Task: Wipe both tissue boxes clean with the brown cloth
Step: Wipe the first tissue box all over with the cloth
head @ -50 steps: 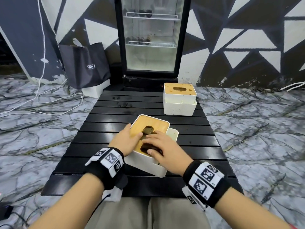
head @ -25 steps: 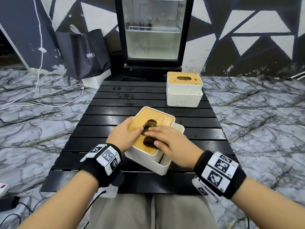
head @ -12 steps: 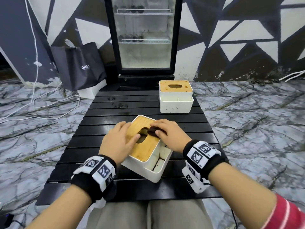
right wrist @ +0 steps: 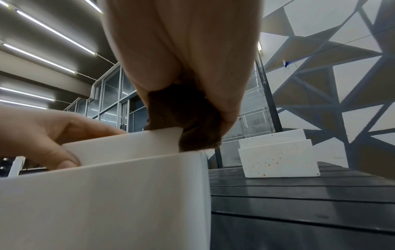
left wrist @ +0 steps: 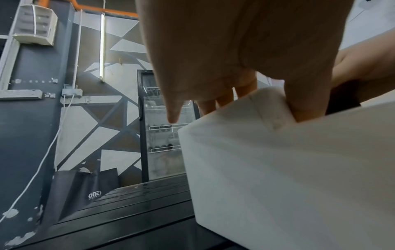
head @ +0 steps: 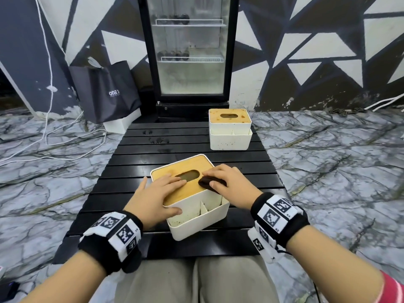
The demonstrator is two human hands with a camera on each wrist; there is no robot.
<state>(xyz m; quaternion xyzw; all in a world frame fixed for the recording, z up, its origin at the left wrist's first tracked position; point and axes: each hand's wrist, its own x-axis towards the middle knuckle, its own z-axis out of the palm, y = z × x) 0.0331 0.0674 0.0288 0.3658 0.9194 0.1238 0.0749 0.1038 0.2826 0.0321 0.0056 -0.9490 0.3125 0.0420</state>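
Note:
The near tissue box (head: 197, 225) is white with a bamboo lid and an oval slot, and it stands askew on the black slatted table (head: 140, 158). My left hand (head: 166, 193) holds it, with fingers flat on the lid and the thumb hooked over the edge into the side compartment. My right hand (head: 225, 182) pinches the dark brown cloth (head: 204, 182) and presses it on the lid's right edge beside the slot. In the right wrist view the cloth (right wrist: 188, 118) drapes over the box's inner wall (right wrist: 119, 145). The far tissue box (head: 229, 138) is speckled with brown spots.
A glass-door fridge (head: 190, 51) stands behind the table, and a black paper bag (head: 105, 90) leans on the wall to its left. White cables (head: 65, 136) lie on the marble floor. Small wet marks (head: 156, 139) dot the far slats.
My right hand has carried the cloth from the near part of the lid to its right edge. The box has turned, so its compartment side now faces me.

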